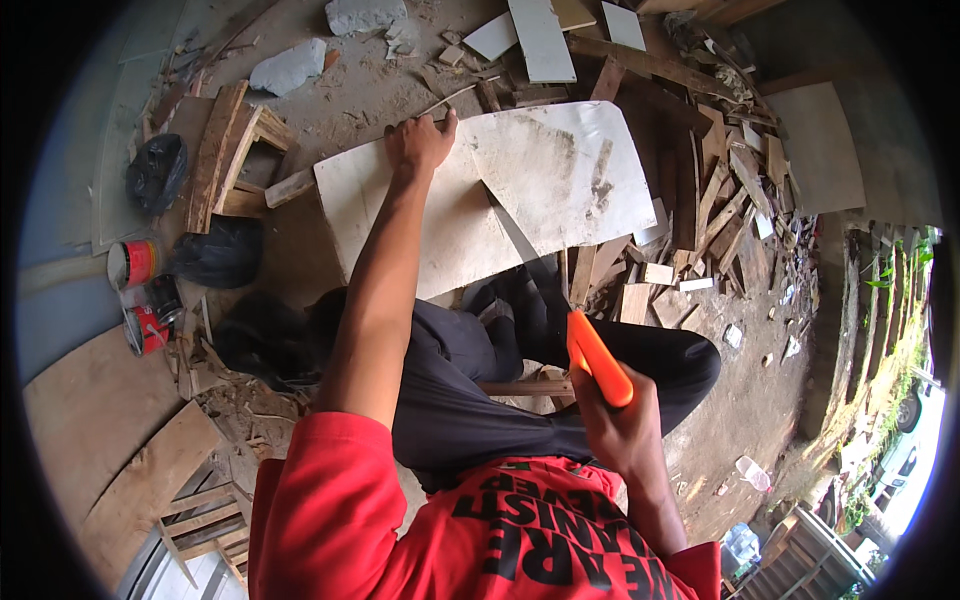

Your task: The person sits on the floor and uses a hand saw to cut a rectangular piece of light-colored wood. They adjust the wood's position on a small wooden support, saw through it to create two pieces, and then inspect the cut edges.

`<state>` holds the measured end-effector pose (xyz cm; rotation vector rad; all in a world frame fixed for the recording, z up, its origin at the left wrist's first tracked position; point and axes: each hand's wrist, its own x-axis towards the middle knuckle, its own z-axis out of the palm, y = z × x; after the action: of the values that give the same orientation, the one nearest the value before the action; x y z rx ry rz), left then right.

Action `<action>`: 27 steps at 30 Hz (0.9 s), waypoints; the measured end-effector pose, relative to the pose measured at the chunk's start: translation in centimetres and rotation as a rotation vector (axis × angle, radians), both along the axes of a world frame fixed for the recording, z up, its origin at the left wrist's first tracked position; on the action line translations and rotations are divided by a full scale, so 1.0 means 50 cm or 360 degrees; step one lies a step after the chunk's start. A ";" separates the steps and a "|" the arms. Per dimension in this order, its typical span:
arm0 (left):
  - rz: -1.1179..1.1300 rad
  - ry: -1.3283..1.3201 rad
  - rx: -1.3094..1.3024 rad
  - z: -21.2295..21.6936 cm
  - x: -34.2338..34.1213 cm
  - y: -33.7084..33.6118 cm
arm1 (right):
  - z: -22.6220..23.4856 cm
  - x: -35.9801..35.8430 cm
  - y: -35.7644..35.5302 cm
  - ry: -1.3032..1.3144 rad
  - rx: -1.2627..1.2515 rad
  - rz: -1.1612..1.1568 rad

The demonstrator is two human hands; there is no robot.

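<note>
A white, stained board (540, 165) lies across in front of my legs. My left hand (420, 143) is closed over its far edge, the forearm reaching across the board. In my right hand (622, 420) is a handsaw (598, 362), gripped by its orange handle. The saw's dark blade runs away from me to the upper left and crosses the board's near edge. Its far end meets the board near the middle, at a thin dark line that may be a cut. My bent knees are below and right of the board.
Scrap wood (700, 190) is heaped at the right. Concrete chunks (288, 68) lie at the far left. Left of me are a wooden frame (235, 160), paint cans (135, 264) and black plastic bags (220, 250). A crate (815, 560) stands at the lower right.
</note>
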<state>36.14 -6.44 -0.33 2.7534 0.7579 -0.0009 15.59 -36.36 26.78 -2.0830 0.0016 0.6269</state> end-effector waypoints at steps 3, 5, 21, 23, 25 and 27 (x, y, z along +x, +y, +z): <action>0.0017 0.0022 -0.0070 0.006 0.000 -0.012 | -0.065 0.078 0.033 0.0154 -0.0194 0.0076; 0.0000 0.0013 -0.0107 0.008 0.000 -0.002 | -0.068 0.091 0.049 0.0140 -0.0145 0.0080; 0.0027 0.0110 -0.0009 0.021 0.003 -0.008 | -0.348 0.126 0.048 -0.0103 0.0086 0.0046; 0.0001 0.0021 0.0019 0.000 0.013 -0.004 | -0.477 0.069 0.007 -0.0344 0.0438 0.0059; -0.0031 -0.0080 0.0092 -0.007 0.012 -0.009 | -0.492 0.040 -0.001 -0.0296 0.0482 -0.0155; -0.0025 0.0024 0.0081 0.003 0.011 -0.012 | -0.503 0.023 -0.026 -0.0456 0.0389 -0.0269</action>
<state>36.69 -7.04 -0.19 2.8105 0.7506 -0.0059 16.74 -37.66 1.64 -1.8938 -0.0594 0.2112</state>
